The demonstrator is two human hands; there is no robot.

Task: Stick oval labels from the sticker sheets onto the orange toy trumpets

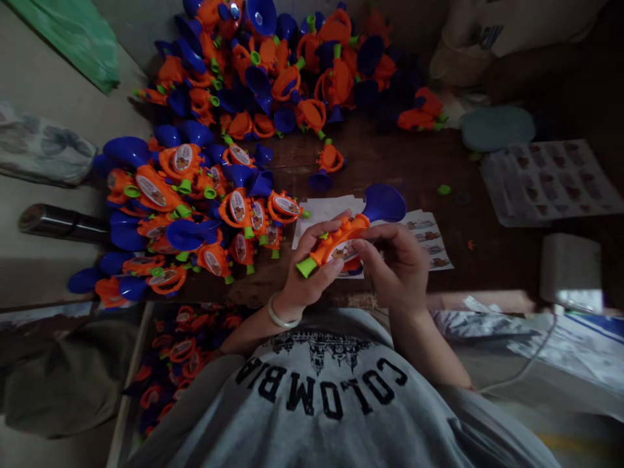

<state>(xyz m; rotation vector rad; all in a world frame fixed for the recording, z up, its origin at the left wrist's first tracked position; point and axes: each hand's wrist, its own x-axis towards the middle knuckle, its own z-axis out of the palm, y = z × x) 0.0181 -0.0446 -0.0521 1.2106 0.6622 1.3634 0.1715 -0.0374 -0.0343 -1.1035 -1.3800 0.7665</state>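
Note:
A toy trumpet [358, 227] with an orange body, a blue bell and a green mouthpiece is held up in front of my chest. My left hand [312, 266] is closed around its mouthpiece end, thumb on the lower side. With thumb and fingertips, my right hand [400, 263] presses on the oval picture sticker [342, 251] on the trumpet's body, close to the bell. Beneath the hands lie sheets of stickers [431, 237], partly covered by the hands and the trumpet.
Stickered trumpets [151, 188] are heaped at left; a pile without visible stickers [287, 78] stands at the back. More trumpets fill a box [178, 351] below the table edge. At right are sticker sheets [560, 179], a blue-green oval item [497, 127] and a white device [571, 270] with a cable.

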